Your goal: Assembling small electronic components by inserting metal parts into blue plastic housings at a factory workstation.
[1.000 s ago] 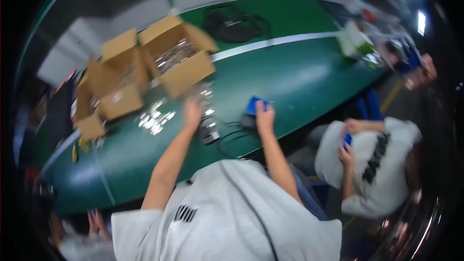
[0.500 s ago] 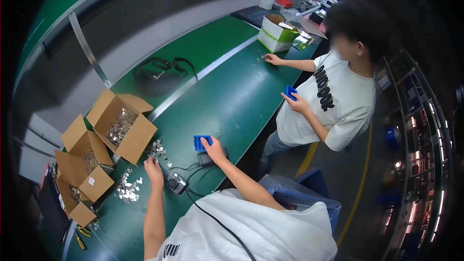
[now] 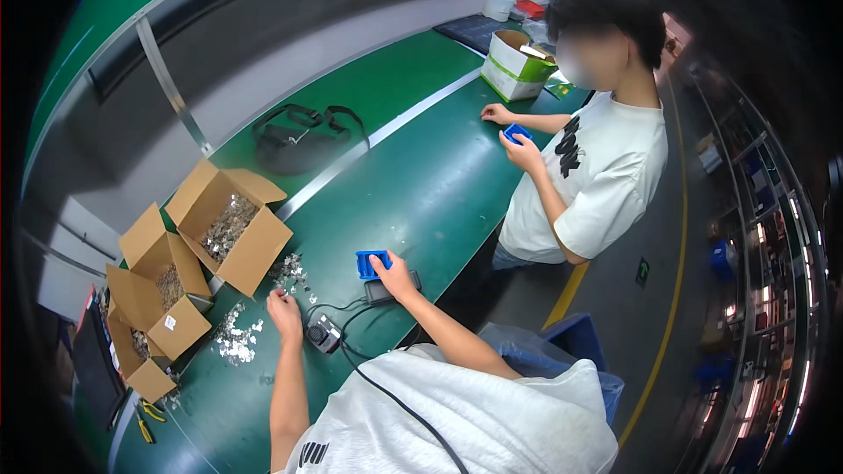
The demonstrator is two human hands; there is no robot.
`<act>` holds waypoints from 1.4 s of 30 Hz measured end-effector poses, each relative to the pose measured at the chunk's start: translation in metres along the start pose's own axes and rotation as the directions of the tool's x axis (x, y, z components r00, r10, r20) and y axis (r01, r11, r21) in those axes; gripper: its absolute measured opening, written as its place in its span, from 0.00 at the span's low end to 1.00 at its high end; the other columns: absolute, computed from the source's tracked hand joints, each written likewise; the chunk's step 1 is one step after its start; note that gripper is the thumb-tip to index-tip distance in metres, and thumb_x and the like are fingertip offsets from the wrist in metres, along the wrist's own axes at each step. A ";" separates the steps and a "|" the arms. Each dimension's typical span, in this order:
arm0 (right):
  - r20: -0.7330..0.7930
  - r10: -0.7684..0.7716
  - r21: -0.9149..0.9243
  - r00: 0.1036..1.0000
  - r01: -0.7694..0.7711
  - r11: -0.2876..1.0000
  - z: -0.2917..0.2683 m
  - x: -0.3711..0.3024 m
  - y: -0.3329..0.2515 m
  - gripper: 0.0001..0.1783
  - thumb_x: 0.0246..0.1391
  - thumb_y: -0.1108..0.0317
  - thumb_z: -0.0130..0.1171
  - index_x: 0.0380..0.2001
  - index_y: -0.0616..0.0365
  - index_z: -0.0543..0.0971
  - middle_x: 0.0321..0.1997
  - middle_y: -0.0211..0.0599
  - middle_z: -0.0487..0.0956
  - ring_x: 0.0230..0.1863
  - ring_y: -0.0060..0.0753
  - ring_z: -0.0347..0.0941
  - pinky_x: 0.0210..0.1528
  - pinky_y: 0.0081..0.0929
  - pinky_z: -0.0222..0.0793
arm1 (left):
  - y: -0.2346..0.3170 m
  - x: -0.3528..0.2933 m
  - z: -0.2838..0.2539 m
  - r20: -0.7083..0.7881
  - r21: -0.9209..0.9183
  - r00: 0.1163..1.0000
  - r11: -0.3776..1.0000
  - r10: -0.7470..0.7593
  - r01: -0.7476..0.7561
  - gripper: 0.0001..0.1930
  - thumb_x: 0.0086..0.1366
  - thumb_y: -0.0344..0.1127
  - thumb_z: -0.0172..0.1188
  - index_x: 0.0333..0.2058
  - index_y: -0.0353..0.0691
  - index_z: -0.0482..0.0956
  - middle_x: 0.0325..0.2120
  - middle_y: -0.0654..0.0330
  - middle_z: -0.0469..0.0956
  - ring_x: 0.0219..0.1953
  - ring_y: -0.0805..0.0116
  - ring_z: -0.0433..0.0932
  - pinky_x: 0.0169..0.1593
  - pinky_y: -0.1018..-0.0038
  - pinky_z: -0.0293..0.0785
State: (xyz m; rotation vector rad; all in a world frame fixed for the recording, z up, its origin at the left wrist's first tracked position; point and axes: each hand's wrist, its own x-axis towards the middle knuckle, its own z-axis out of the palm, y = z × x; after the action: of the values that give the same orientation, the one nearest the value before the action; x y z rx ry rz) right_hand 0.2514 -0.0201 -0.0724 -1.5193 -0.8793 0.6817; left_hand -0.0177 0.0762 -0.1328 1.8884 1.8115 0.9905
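Note:
My right hand (image 3: 397, 277) grips a small blue plastic holder (image 3: 364, 265) with slots, just above the green table, its thumb over the near side. My left hand (image 3: 284, 314) hovers by a heap of small shiny metal pieces (image 3: 291, 272). Its fingertips are pinched together; whatever lies between them is too small to make out. A second scatter of silvery metal pieces (image 3: 237, 339) spreads on the table to the left of that hand. Three open cardboard boxes (image 3: 255, 250) stand along the left side, with many small metal pieces inside.
A small camera-like device (image 3: 324, 333) with black cables lies between my arms, beside a dark box (image 3: 381, 290). A black bag (image 3: 303, 142) rests farther back. Yellow-handled pliers (image 3: 146, 428) lie at lower left. A co-worker (image 3: 606, 180) stands at right, holding another blue holder (image 3: 515, 132).
The view has shifted a little. My left hand has drawn slightly back from the near heap. The co-worker's blue holder has moved closer to their other hand.

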 end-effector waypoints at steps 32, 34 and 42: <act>0.527 0.259 0.475 0.809 -0.533 0.700 0.041 -0.039 -0.110 0.22 0.62 0.55 0.50 0.47 0.64 0.69 0.44 0.41 0.75 0.44 0.31 0.74 0.50 0.31 0.68 | 0.121 -0.032 -0.111 0.236 -0.745 0.950 0.589 -0.204 0.312 0.08 0.60 0.28 0.59 0.38 0.34 0.76 0.36 0.62 0.75 0.36 0.77 0.73 0.41 0.80 0.70; 0.635 0.214 0.490 0.742 -0.601 0.631 0.050 -0.043 -0.123 0.24 0.62 0.54 0.49 0.49 0.65 0.68 0.48 0.46 0.75 0.48 0.36 0.74 0.54 0.33 0.67 | 0.136 -0.036 -0.123 0.165 -0.686 0.978 0.698 -0.126 0.205 0.07 0.59 0.26 0.58 0.37 0.34 0.78 0.36 0.61 0.75 0.35 0.74 0.74 0.40 0.78 0.72; 0.649 0.259 0.492 0.715 -0.655 0.573 0.049 -0.050 -0.129 0.21 0.63 0.57 0.47 0.50 0.64 0.68 0.49 0.42 0.75 0.50 0.30 0.72 0.56 0.33 0.66 | 0.158 -0.041 -0.134 0.188 -0.579 0.982 0.808 0.006 0.105 0.10 0.54 0.21 0.57 0.37 0.34 0.80 0.35 0.59 0.75 0.34 0.72 0.74 0.40 0.77 0.72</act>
State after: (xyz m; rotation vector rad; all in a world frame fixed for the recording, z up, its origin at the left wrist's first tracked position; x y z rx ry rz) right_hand 0.1646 -0.0323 0.0451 -0.8382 -0.4447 1.6952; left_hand 0.0081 -0.0132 0.0571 1.4733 1.2405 1.1514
